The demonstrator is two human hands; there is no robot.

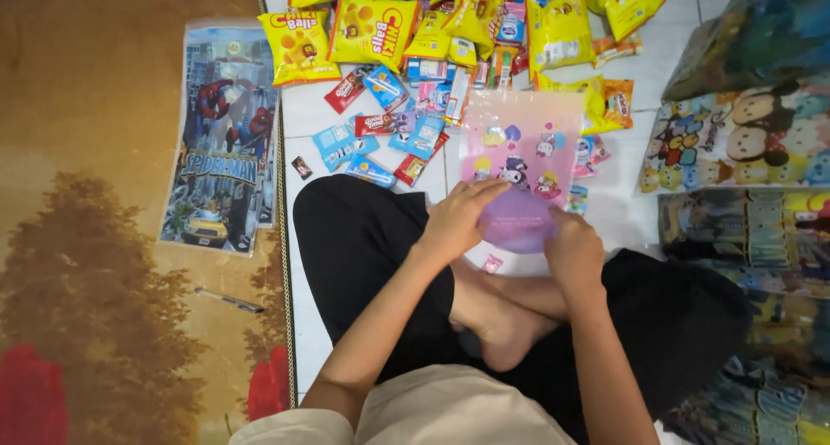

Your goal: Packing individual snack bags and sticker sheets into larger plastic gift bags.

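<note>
Pink goodie bag (523,151) is the anchor: clear plastic with cartoon print, lying flat on the white tile floor (640,203) just past my crossed legs, long axis running away from me, mouth end toward me.

Left hand (458,220) sits on the bag's near-left corner, fingers curled and pressing down on the film. Right hand (575,251) is on the near-right corner, fingers closed round the edge. Both grips are part-closed on the bag itself; nothing else in either that I can see. Both hands are touching it, neither clearly nearer; the bag extends straight ahead from both.

Something purplish shows through the film between the hands; can't tell what.

Beyond the bag's far end: heap of yellow snack packs (372,30) and small blue and red biscuit packets (385,117). Far left of the bag: stack of superhero-print bags (225,143) on the brown rug (104,238), pen (229,301) nearer me. Right of the bag: stacks of cartoon-print bags (739,143).
</note>
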